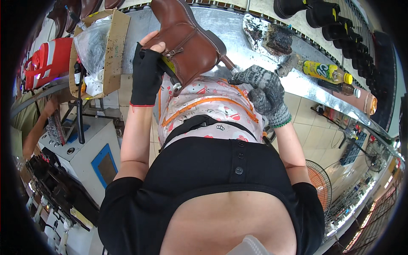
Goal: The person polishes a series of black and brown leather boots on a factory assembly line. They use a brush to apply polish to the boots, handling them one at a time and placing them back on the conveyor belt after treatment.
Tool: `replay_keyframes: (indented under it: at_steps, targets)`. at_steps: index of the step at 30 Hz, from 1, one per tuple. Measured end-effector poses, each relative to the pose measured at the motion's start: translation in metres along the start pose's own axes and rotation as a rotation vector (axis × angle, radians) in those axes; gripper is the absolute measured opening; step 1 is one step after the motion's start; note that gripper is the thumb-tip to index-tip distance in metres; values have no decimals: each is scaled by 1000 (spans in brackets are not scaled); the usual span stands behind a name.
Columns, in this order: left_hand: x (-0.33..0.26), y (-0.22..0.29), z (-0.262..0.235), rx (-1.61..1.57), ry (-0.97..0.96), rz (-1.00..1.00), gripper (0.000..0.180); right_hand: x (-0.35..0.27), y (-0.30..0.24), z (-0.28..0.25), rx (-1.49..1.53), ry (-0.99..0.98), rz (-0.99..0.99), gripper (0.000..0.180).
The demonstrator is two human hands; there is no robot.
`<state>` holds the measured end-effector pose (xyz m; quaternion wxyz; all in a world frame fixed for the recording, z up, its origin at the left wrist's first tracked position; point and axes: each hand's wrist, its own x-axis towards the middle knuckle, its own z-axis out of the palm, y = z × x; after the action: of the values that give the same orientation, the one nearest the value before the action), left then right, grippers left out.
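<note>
A brown leather boot (187, 46) with a strap and buckle is held at the near edge of the metal table, its dark sole toward the right. My left hand (148, 72), in a black fingerless glove, is closed on the boot's left side, thumb and fingertips on the leather. My right hand (265, 91), in a grey knitted glove, is closed around a slim brown-handled tool (228, 63). The tool's upper end is beside the boot's sole; whether they touch I cannot tell. Its lower part is hidden in my fingers.
A stained block (267, 36) lies on the metal table (225, 21), with a grey rag (290, 64) and a yellow-labelled bottle (325, 72) to its right. A cardboard box (112, 55) holds plastic bags at left. Black shoes (323, 17) line the far right. A person's arm (38, 123) shows at left.
</note>
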<state>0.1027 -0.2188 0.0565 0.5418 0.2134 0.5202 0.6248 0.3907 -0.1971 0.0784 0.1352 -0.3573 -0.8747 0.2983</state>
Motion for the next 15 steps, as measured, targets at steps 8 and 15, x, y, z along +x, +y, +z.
replay_keyframes:
  at_steps: [8,15]
  targets:
    - [13,3,-15,-268,-9,-43,33,-8,-2,7,63,123,-53,51]
    - [16,5,-24,-345,-58,-83,32,-8,-12,4,308,165,58,34]
